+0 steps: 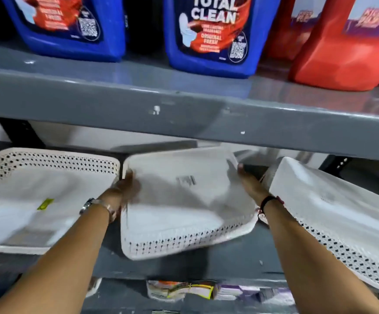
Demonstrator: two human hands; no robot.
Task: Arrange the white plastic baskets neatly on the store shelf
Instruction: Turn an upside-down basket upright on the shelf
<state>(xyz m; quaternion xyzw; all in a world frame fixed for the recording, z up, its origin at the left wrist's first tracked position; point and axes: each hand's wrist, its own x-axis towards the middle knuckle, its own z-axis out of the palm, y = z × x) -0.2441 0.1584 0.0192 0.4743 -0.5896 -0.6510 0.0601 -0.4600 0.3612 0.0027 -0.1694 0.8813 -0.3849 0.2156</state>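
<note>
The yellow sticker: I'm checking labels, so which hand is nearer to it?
Left. The left hand grips the middle basket's left edge, just right of the yellow sticker in the left basket. The right hand is across the middle basket.

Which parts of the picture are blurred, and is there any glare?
Head view: motion blur smears the middle basket and both hands, left hand, right hand; the upper shelf shows soft glare; wide-angle distortion bows its edge; the blue jug label stays readable.
</note>
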